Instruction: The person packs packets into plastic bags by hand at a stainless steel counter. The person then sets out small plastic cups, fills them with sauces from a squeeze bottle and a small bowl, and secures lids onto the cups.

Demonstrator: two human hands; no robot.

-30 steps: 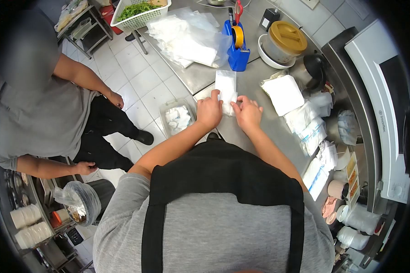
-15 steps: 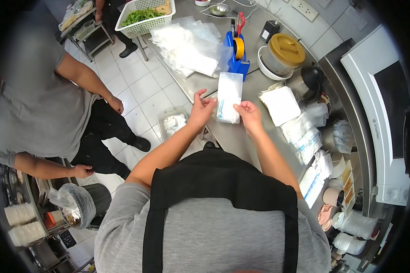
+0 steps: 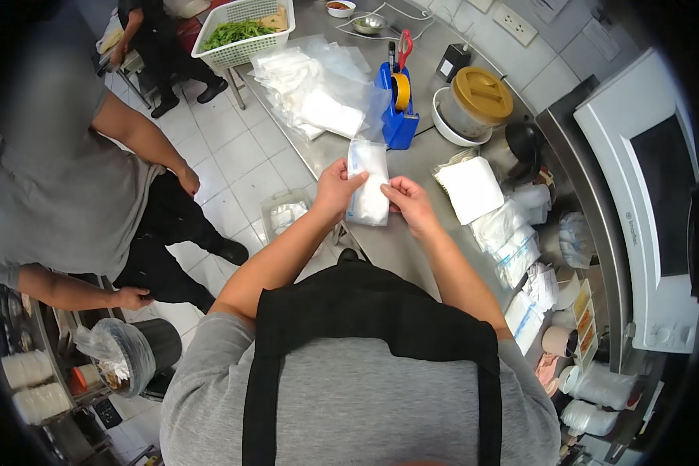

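Between my hands is a white plastic packet (image 3: 370, 203) with blue print, held just above the steel counter. My left hand (image 3: 336, 189) pinches its left side, thumb on top. On its right side, the thumb and fingers of my right hand (image 3: 408, 203) grip the edge. Beyond the packet lies a pile of clear and white plastic bags (image 3: 314, 89). A blue tape dispenser (image 3: 400, 124) with yellow tape, red scissors and a black marker stands behind it. White sheets (image 3: 470, 190) and more printed packets (image 3: 512, 245) are to the right.
A lidded tub (image 3: 480, 97) sits in a white bowl at the back. The microwave (image 3: 645, 210) is at the right. Below the counter's left edge is a plastic bin (image 3: 286, 213). A person in grey (image 3: 70, 179) stands at the left; another person (image 3: 159, 46) is farther back.
The packet has moved left and nearer, and my left hand, apart from it half a second ago, now holds it. The person at the back has come further into view.
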